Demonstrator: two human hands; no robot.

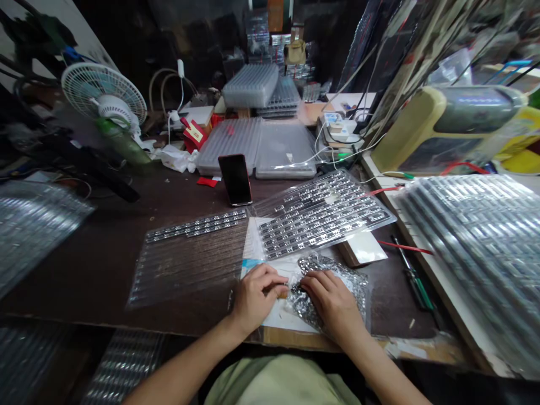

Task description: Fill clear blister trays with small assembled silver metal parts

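While cluttered with blister trays [320, 216], dark surface [105, 264]; left hand [255, 295] pinching small part, right hand [331, 301] spread on bag of metal parts [333, 270].

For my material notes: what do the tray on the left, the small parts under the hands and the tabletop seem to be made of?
The tray looks like thin clear moulded plastic: glossy, ribbed, the dark top showing through. The small parts look like bright metal, judging by their silvery glints, though they are too small to be sure. The tabletop seems dark brown board, matt, with a pale raw front edge.
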